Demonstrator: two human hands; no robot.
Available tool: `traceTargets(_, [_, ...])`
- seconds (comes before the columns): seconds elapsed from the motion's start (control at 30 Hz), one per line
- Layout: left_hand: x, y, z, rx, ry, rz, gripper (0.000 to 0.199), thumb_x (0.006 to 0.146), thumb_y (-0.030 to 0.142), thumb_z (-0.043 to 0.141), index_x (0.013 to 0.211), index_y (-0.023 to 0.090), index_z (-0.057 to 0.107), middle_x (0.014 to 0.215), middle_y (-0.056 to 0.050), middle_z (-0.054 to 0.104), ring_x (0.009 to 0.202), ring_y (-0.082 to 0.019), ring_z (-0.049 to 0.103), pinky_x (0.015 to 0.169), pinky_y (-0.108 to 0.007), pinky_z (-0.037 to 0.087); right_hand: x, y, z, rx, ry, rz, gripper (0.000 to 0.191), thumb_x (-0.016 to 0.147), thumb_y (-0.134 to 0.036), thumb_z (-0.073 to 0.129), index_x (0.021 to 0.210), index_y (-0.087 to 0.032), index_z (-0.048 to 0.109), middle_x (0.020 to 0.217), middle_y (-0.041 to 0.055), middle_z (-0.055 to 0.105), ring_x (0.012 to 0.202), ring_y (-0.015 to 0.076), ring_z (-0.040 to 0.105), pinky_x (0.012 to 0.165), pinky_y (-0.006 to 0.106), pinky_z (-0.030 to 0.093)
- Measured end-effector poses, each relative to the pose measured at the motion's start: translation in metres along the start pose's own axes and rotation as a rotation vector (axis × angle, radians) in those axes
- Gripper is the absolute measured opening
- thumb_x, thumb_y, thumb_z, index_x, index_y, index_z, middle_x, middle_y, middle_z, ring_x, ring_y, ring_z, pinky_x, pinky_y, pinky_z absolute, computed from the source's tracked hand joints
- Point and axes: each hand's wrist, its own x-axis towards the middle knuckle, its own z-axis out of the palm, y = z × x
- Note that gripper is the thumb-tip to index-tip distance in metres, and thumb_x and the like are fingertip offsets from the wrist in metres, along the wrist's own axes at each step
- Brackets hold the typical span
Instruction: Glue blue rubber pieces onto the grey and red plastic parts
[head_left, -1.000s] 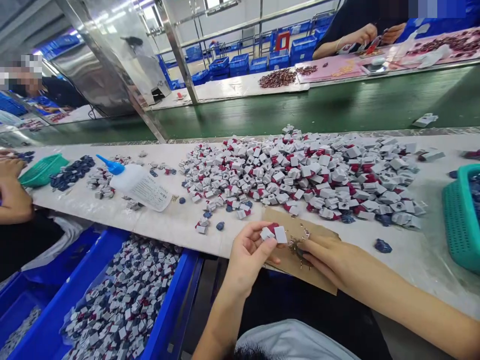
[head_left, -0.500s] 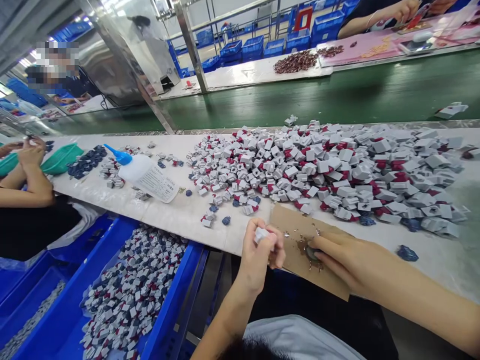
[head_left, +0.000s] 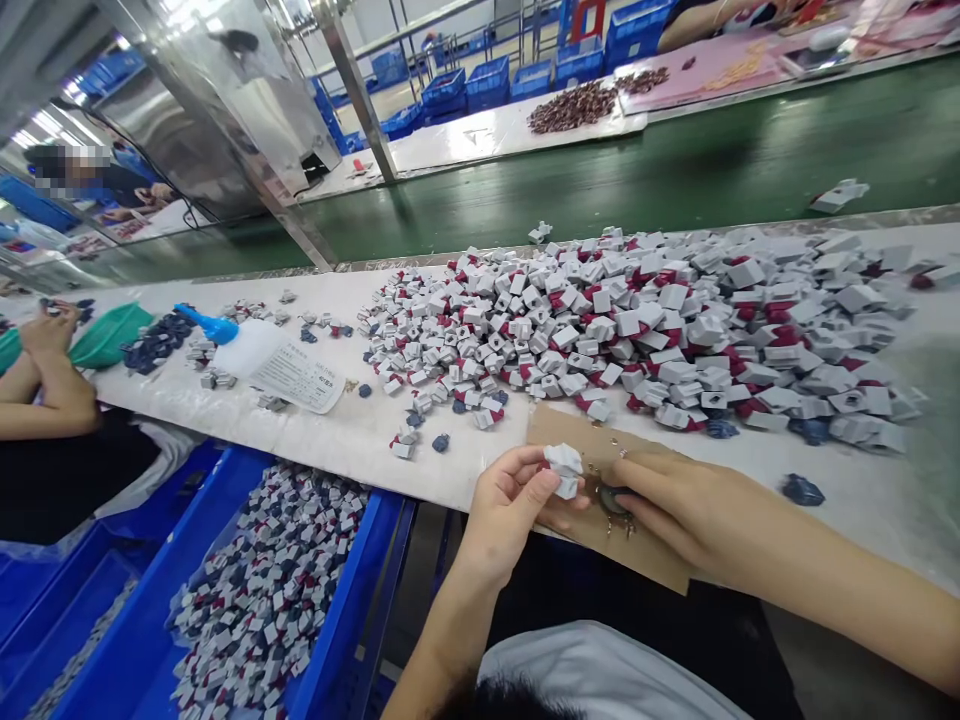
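Note:
My left hand pinches a light-grey plastic part between thumb and fingers, above the edge of a brown cardboard sheet. On that sheet my right hand has its fingers closed on a dark round piece, partly hidden by the fingers. Tiny shiny metal bits lie around the round piece and seem to cling to it. Just beyond both hands spreads a big heap of grey and dark-red plastic parts.
A white bottle with a blue nozzle lies left on the table. Below it, a blue bin holds many similar parts. A green conveyor belt runs behind the heap. Another person's hands are at far left. A dark-blue lump lies at right.
My left hand has turned, and the grey part now shows more fully, held a little farther right, closer to my right hand. The right hand stays at the dark round piece. The view has shifted slightly.

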Motion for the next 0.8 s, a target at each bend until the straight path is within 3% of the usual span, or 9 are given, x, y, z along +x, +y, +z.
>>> traceTargets(0.07, [-0.001,-0.001,0.004,-0.029,0.049,0.033,0.039,0.069,0.035,0.083,0.099,0.015,0.069,0.080,-0.005,0.074,0.067,-0.014,0.070,0.047,-0.013,0.049,0.004,-0.007,-0.010,0.090,0.037,0.023,0.023,0.097,-0.026,0.038,0.081,-0.020,0.054,0.076,0.0038,0.060,0.065,0.0170,0.058,0.054,0.028,0.043])
traceTargets(0.2, [-0.002,-0.001,0.011,-0.139,0.109,0.012,0.041,0.060,0.026,0.089,0.096,0.017,0.072,0.088,-0.004,0.077,0.076,-0.014,0.072,0.060,-0.015,0.056,0.013,-0.031,-0.032,0.337,0.245,0.130,0.016,0.096,-0.033,0.050,0.097,-0.021,0.062,0.080,0.0013,0.066,0.062,0.0126,0.061,0.051,0.022,0.048])
traceTargets(0.3, [-0.002,-0.001,0.014,-0.189,0.120,0.013,0.035,0.058,0.021,0.090,0.087,0.016,0.072,0.085,-0.004,0.078,0.077,-0.014,0.073,0.063,-0.016,0.057,0.020,-0.045,-0.040,0.475,0.341,0.180,0.017,0.093,-0.037,0.056,0.096,-0.023,0.065,0.078,0.0002,0.068,0.062,0.0129,0.063,0.052,0.020,0.051])
traceTargets(0.63, [-0.003,-0.001,0.017,-0.246,0.079,0.075,0.032,0.057,0.020,0.091,0.079,0.016,0.069,0.079,0.000,0.078,0.070,-0.009,0.071,0.062,-0.014,0.058,0.030,-0.054,-0.040,0.663,0.215,0.325,0.040,0.087,-0.059,0.057,0.087,-0.021,0.069,0.077,0.0066,0.070,0.057,0.0184,0.063,0.043,0.026,0.051])
traceTargets(0.8, [-0.003,-0.009,0.020,-0.157,0.056,0.138,0.028,0.064,0.023,0.087,0.082,0.017,0.067,0.075,0.002,0.075,0.069,-0.008,0.069,0.066,-0.014,0.056,0.028,-0.045,-0.037,0.664,0.154,0.296,0.035,0.087,-0.053,0.059,0.083,-0.020,0.067,0.082,0.0065,0.071,0.064,0.0183,0.065,0.048,0.025,0.051])
